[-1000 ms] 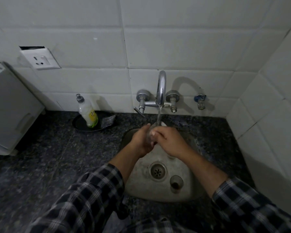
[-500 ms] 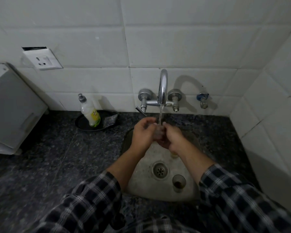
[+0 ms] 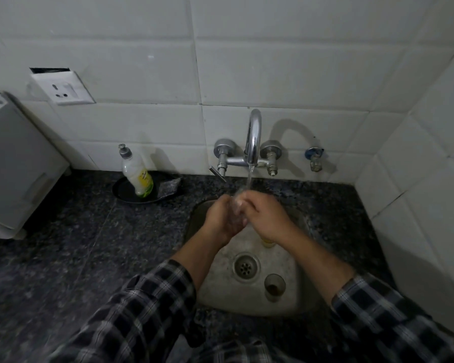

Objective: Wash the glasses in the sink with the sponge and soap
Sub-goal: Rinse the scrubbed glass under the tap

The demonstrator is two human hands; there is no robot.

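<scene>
Over the steel sink (image 3: pixel 294 297), my left hand (image 3: pixel 222 218) and my right hand (image 3: pixel 266 217) are wrapped together around a clear glass (image 3: pixel 237 205), which is mostly hidden between them. Water runs from the chrome tap (image 3: pixel 253 137) onto the glass. A second small glass (image 3: pixel 274 285) stands upright in the sink, right of the drain (image 3: pixel 245 265). A yellowish bit (image 3: pixel 268 242) shows under my right wrist; I cannot tell what it is. The soap bottle (image 3: pixel 136 174) and a dark sponge (image 3: pixel 169 187) sit in a black dish (image 3: pixel 123 193) on the counter, left of the tap.
Dark speckled granite counter (image 3: pixel 76 244) surrounds the sink. A white appliance (image 3: pixel 16 166) stands at far left. White tiled walls rise behind and at the right, with a wall socket (image 3: pixel 63 87) and a small valve (image 3: pixel 313 158) right of the tap.
Both hands have kept working around the glass under the running water, shifting slightly up toward the spout. The view has tilted a little.
</scene>
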